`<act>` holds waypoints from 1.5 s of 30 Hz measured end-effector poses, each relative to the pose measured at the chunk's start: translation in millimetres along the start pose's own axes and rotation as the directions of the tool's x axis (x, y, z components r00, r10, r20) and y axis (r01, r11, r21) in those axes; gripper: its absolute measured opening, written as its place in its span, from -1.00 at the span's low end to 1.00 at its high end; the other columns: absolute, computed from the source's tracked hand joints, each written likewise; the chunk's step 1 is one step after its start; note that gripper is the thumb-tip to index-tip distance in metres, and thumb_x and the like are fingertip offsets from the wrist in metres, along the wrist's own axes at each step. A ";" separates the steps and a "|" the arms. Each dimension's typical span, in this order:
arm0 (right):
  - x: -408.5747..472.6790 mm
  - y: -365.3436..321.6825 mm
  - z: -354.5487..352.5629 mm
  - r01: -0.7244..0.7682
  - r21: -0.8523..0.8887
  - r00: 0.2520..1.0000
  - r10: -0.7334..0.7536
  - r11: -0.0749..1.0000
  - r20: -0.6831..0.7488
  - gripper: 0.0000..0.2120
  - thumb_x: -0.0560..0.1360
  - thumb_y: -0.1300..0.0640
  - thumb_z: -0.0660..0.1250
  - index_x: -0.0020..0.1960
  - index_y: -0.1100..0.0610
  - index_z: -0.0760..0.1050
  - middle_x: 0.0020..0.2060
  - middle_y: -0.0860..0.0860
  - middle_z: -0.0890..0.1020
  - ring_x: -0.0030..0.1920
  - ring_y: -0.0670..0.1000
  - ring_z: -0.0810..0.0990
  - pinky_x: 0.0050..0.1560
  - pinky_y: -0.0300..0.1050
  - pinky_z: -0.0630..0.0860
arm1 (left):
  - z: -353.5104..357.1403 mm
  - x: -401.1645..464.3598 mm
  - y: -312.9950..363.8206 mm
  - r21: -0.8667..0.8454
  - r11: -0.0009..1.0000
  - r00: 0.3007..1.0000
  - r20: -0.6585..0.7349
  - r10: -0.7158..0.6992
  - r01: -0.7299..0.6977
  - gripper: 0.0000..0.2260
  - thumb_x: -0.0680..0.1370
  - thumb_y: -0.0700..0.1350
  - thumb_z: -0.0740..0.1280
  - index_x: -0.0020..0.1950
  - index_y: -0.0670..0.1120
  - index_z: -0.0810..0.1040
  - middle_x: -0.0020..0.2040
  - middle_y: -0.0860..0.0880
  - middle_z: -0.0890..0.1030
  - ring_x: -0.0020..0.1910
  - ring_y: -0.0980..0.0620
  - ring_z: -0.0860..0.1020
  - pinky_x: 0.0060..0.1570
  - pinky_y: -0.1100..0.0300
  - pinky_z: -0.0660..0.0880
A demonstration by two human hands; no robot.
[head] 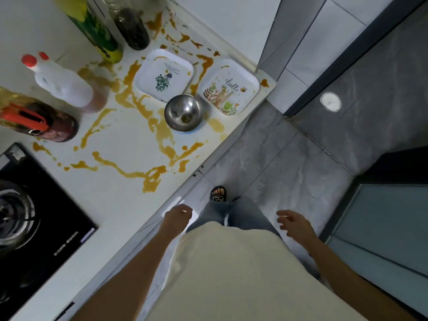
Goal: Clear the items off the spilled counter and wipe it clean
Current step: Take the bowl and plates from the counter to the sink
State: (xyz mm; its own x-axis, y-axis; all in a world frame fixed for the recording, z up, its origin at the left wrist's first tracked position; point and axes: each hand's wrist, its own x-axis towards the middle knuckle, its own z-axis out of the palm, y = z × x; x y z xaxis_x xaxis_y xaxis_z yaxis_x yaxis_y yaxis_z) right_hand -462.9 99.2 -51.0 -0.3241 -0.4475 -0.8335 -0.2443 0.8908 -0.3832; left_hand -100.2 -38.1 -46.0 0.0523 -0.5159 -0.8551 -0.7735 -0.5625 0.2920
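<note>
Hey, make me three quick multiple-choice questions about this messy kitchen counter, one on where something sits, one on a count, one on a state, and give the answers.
1. Where is the metal bowl?
A. on the stove
B. near the counter's front edge, by the two plates
C. on the floor

2. How many square plates lie on the counter?
A. one
B. two
C. four

3. What are the hands holding?
A. nothing
B. a cloth
C. a bottle

Answers: 1 B, it sits in front of the plant plate and the hello plate. 2 B, only those two show. 3 A, left hand and right hand are empty, off the counter.
</note>
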 end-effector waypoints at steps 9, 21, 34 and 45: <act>58.3 -22.4 -71.5 -0.096 -0.073 0.993 0.101 0.993 0.067 -0.74 0.69 0.25 0.21 0.30 0.19 0.58 0.05 0.18 0.69 -0.09 0.09 0.66 -0.02 -0.09 0.50 | -4.0 30.7 106.9 -0.046 0.995 0.996 -0.015 0.088 -0.089 -0.78 0.67 -0.01 0.28 0.20 -0.01 0.68 0.07 -0.04 0.74 0.11 -0.10 0.70 0.18 0.03 0.61; 140.1 -236.8 -128.5 0.297 -0.116 0.951 -0.283 0.948 0.123 -0.81 0.67 0.10 0.29 0.21 0.00 0.63 0.03 0.00 0.71 0.01 0.01 0.71 0.15 0.09 0.64 | 10.2 4.1 96.1 -0.205 0.979 0.976 -0.210 -0.058 0.014 -0.79 0.65 -0.13 0.30 0.07 0.12 0.70 0.11 0.13 0.75 0.05 0.04 0.70 0.19 0.03 0.62; 145.2 -353.1 -55.4 0.131 0.311 0.989 -0.104 0.941 -0.103 -0.82 0.63 0.06 0.36 0.16 0.15 0.58 -0.14 0.07 0.67 -0.16 0.01 0.66 -0.10 -0.07 0.70 | -166.5 78.6 193.2 -0.769 0.576 0.851 -0.474 -0.227 -0.275 -0.84 0.63 -0.18 0.32 0.14 -0.11 0.67 -0.09 -0.05 0.72 -0.20 -0.04 0.70 -0.22 0.11 0.60; 166.8 -357.3 -22.4 0.123 0.291 0.949 -0.027 0.949 -0.313 -0.74 0.52 0.11 0.47 0.18 0.17 0.59 0.00 0.07 0.72 -0.04 0.13 0.73 0.01 0.18 0.71 | -212.9 159.9 236.9 -0.737 0.666 0.823 -0.448 -0.351 -0.117 -0.83 0.57 -0.04 0.48 -0.10 -0.11 0.59 -0.26 -0.07 0.67 -0.23 -0.14 0.71 -0.09 0.00 0.71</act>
State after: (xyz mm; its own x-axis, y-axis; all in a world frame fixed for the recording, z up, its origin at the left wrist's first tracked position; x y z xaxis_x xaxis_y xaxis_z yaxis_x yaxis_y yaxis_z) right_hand -450.1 -295.4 -44.2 -0.5873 -0.4735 -0.6564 -0.0060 0.8135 -0.5815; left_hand -140.7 -391.5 -22.3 0.5969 -0.5163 -0.6141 -0.0561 -0.7904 0.6100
